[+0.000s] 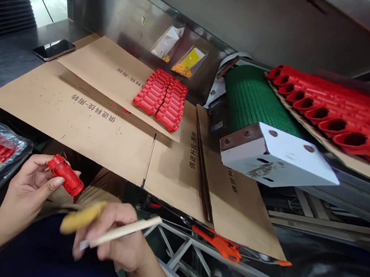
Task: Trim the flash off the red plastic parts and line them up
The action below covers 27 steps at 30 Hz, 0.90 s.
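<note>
In my left hand (28, 185) is a small red moulded plastic part (65, 177), pinched between thumb and fingers, its dark-marked side facing up. My right hand (125, 240) grips a pale stick-like tool (128, 231) with a short greyish tip pointing left. One finger of that hand wears a yellow cover (82, 218), blurred by motion. The tool is apart from the red part, to its lower right. Both hands are in front of the near edge of the cardboard sheets (95, 137).
Rows of red parts (163, 98) lie on the cardboard. Behind are two small bags (190, 61) (167, 42); a phone (53, 49) is at left. A green conveyor (256, 98) carries red parts (340, 110). Orange-handled scissors (221, 244) hang at the edge. A lined bin (14, 151) stands left.
</note>
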Tool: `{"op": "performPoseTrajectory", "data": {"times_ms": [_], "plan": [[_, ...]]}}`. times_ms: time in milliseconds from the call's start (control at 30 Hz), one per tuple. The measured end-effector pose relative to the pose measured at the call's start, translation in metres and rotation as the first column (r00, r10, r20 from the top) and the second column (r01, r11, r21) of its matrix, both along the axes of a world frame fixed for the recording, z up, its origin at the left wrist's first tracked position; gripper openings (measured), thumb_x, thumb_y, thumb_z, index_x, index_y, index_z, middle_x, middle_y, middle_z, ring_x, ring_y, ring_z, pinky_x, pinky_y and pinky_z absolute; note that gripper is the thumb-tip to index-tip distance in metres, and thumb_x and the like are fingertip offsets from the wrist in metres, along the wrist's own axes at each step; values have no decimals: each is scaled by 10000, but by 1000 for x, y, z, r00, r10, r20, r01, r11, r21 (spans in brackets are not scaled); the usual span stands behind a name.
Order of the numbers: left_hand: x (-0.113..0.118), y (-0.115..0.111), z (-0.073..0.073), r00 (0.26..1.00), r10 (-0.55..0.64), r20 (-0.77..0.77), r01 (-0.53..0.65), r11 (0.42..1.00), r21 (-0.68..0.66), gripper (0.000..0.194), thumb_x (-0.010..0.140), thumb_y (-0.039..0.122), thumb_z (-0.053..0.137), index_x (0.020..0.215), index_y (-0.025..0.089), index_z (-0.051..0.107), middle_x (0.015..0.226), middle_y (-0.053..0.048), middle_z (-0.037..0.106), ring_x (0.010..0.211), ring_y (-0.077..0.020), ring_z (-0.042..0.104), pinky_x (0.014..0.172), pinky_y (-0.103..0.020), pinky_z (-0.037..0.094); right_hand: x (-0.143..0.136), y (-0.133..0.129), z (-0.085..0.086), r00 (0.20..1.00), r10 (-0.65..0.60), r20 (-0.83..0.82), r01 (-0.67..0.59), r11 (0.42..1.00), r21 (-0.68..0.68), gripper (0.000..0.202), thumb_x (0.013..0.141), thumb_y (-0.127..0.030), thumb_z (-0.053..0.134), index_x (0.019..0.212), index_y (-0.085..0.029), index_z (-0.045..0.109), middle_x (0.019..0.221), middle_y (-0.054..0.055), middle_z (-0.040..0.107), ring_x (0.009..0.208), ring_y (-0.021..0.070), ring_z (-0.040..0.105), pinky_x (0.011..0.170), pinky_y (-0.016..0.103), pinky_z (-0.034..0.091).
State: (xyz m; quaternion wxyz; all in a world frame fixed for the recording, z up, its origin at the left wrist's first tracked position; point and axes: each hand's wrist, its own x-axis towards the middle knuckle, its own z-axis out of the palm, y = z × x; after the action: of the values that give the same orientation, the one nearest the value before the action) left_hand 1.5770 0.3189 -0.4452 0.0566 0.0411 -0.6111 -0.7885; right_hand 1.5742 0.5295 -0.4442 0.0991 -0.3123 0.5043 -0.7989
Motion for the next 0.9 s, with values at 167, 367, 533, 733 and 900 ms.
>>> {"op": "performPoseTrajectory", "data": {"times_ms": [167, 367, 533, 733, 900], "plan": [[-1, -1, -2, 999, -22, 38, 17, 992, 123, 237, 954, 243, 859, 1119, 275, 692, 1107, -16, 776, 1030, -242, 810, 942, -315, 675, -6, 7, -1, 759, -444, -475, 596, 769, 232, 206, 1022, -137, 715, 1222, -179, 746, 1143, 133, 813, 1097, 227, 772, 932, 366, 668], [0, 0, 1, 999, -29, 42, 22, 989, 148, 234, 950, 224, 862, 1111, 273, 700, 1143, -13, 777, 1049, -240, 805, 946, -309, 670, -4, 0, -3, 676, -437, -593, 632, 758, 162, 269, 1032, -127, 684, 1293, -176, 724, 1168, 150, 790, 1010, 234, 755, 830, 365, 685], [-1, 2, 4, 999, -32, 43, 25, 989, 143, 224, 945, 242, 865, 1101, 265, 706, 1045, -12, 777, 1005, -251, 814, 900, -310, 682, -5, 0, -3, 677, -419, -605, 629, 756, 180, 261, 1036, -134, 676, 1287, -187, 721, 1139, 140, 800, 965, 234, 771, 825, 375, 685], [-1, 2, 4, 999, -33, 29, 29, 991, 134, 213, 942, 249, 868, 1092, 274, 718, 1025, -3, 769, 987, -237, 811, 906, -306, 679, -3, -2, -6, 703, -425, -570, 613, 769, 182, 255, 1038, -130, 666, 1283, -187, 710, 1160, 145, 797, 1022, 247, 784, 860, 390, 681], [0, 1, 2, 1000, -14, 26, 11, 992, 128, 217, 929, 238, 881, 1085, 273, 735, 1072, -8, 781, 961, -191, 796, 930, -274, 661, -2, -5, -12, 719, -443, -535, 617, 762, 198, 177, 1040, -144, 650, 1208, -183, 687, 1080, 128, 778, 996, 229, 752, 857, 378, 666]]}}
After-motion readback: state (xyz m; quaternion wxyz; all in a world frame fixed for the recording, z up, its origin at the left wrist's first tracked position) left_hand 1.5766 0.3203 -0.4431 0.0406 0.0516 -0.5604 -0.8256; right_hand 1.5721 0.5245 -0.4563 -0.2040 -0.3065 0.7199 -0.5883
